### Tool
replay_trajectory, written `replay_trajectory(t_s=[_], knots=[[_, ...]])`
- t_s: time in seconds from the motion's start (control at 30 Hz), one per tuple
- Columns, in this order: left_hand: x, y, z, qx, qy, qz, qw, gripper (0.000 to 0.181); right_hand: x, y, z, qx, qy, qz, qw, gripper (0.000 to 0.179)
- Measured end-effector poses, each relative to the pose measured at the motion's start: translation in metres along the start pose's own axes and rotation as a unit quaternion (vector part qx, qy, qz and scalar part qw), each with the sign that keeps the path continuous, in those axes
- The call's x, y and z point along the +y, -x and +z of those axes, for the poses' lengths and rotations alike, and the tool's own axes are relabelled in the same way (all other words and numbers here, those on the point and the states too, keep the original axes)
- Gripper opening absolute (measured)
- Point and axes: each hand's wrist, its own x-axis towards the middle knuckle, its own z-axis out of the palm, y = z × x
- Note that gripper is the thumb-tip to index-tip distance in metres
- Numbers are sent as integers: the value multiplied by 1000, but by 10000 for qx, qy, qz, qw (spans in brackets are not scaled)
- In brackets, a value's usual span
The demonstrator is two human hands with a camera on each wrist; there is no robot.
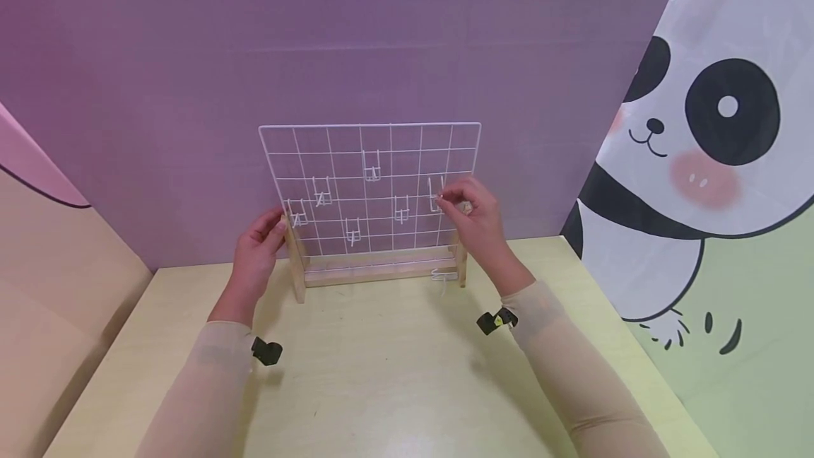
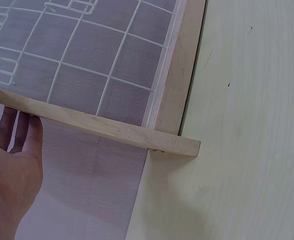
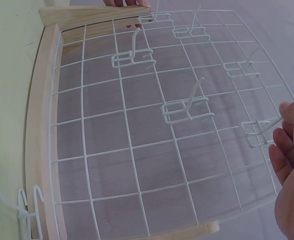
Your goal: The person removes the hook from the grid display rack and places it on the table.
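Note:
A white wire grid panel stands upright in a wooden stand. My left hand holds the stand's left side post, fingers behind the wood in the left wrist view. Near the panel's right edge, my right hand pinches the prong of a white wire hook that sits against the grid wires. Several similar hooks hang across the panel, among them a top middle one and a lower one. The right fingertips partly cover the pinched hook in the head view.
Another white hook lies at the stand's right foot, by the base bar. The stand is on a pale wooden table, close to a purple backdrop. A panda picture covers the right wall.

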Motion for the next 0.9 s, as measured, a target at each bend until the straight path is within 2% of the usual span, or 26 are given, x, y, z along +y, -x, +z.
replay_trajectory(t_s=[0.17,0.43,0.9], knots=[[-1,-1,-1,-33,-19,-12,10000,52,1,6,-4,-219,-42,154,9996,10],[-2,-2,-2,-49,62,131,9999,51,6,15,-9,-427,15,148,9990,9],[-2,-2,-2,-76,-32,154,9998,52,10,28,-11,-820,296,548,9947,10]])
